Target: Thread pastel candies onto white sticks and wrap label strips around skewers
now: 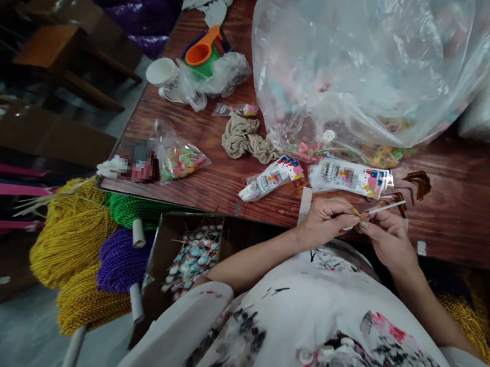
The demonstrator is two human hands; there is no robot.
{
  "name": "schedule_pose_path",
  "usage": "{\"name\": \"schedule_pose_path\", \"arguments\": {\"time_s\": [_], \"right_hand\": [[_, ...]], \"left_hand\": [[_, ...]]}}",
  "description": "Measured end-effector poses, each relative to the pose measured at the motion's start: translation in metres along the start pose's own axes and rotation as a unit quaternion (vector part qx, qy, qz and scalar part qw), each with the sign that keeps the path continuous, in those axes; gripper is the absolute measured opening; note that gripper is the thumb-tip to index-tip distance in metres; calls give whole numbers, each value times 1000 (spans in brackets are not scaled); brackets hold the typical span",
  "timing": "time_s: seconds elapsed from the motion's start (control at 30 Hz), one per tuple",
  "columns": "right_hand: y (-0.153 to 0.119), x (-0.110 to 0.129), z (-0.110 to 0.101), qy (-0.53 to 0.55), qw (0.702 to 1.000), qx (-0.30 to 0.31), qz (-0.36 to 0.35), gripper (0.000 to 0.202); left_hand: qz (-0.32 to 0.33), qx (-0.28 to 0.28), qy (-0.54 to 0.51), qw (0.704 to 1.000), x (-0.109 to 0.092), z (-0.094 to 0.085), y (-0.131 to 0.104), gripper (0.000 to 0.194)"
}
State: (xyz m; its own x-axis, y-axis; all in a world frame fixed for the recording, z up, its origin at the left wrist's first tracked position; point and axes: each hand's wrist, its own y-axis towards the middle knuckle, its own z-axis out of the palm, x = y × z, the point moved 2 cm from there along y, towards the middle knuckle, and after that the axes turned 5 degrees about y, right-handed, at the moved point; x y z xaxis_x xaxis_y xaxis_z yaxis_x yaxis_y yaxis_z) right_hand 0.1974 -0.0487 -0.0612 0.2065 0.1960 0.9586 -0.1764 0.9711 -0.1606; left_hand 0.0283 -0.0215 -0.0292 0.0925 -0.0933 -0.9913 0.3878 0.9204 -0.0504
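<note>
In front of my body, just over the table's near edge, my left hand (327, 218) and my right hand (385, 232) meet fingertip to fingertip. Between them is a lollipop with a white stick (385, 208) pointing up to the right; its colourful wrapper (361, 214) is mostly covered by my fingers. Both hands are closed in a pinch on it. Just beyond my hands lies a stack of printed clear pouches (346, 178), with a smaller fanned bunch of pouches (270, 180) to its left. Thin brown strips like twist ties (419, 184) lie to the right.
A huge clear bag of candy (367, 61) fills the table's far side. Left are a small candy bag (180, 161), crumpled beige cloth (244, 136), an orange scoop (201, 53) and a white cup (161, 72). Below, a box of lollipops (194, 254) stands beside yellow cord bundles (71, 233).
</note>
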Motion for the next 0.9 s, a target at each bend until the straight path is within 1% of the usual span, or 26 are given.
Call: {"name": "schedule_pose_path", "arguments": {"time_s": [0.07,0.1,0.13,0.17,0.2,0.23,0.3,0.33,0.37,0.4,0.47,0.57,0.63,0.7,0.73,0.8,0.83,0.87,0.9], "right_hand": [[5,4,-4,-16,997,79,20,28],[8,9,-6,-49,992,119,16,27],[10,15,-6,-98,984,150,-7,25],[11,21,-6,-161,971,173,-50,23],[12,29,-6,-228,949,185,-113,20],[12,36,-4,-291,918,190,-189,16],[9,45,-1,-378,839,199,-338,13],[6,47,1,-402,800,209,-394,15],[4,48,2,-417,767,221,-434,18],[1,49,2,-428,741,233,-462,20],[-5,50,2,-440,701,258,-499,20],[-12,56,2,-438,647,296,-550,19],[-14,61,3,-437,617,311,-575,21],[-14,64,3,-441,600,325,-583,23],[-15,65,4,-442,596,334,-581,24],[-17,62,4,-438,601,350,-570,25],[-19,59,3,-433,612,353,-560,25],[-22,56,3,-431,633,349,-540,24],[-24,52,2,-432,662,337,-512,24]], "left_hand": [[25,36,45,998,-7,-2,1,28],[30,54,71,996,-10,-3,1,28],[32,71,96,992,-13,-4,1,29],[33,90,119,988,-16,-5,1,30],[33,107,139,984,-18,-6,2,30],[32,124,152,980,-19,-7,2,30],[22,149,156,976,-19,-9,3,28],[7,163,148,975,-17,-10,3,25],[-16,177,132,975,-15,-11,3,22],[-50,193,107,974,-13,-12,3,20],[-139,230,41,962,-8,-12,2,15],[-266,275,-57,922,-4,-9,-1,15],[-318,302,-94,894,-2,-7,-3,20],[-350,334,-114,868,1,-6,-3,25],[-362,350,-117,856,2,-6,-3,28],[-373,381,-112,839,4,-6,-3,31],[-372,396,-105,833,4,-6,-2,32],[-368,411,-100,828,4,-7,-1,33],[-362,427,-96,823,3,-7,-1,32]]}}
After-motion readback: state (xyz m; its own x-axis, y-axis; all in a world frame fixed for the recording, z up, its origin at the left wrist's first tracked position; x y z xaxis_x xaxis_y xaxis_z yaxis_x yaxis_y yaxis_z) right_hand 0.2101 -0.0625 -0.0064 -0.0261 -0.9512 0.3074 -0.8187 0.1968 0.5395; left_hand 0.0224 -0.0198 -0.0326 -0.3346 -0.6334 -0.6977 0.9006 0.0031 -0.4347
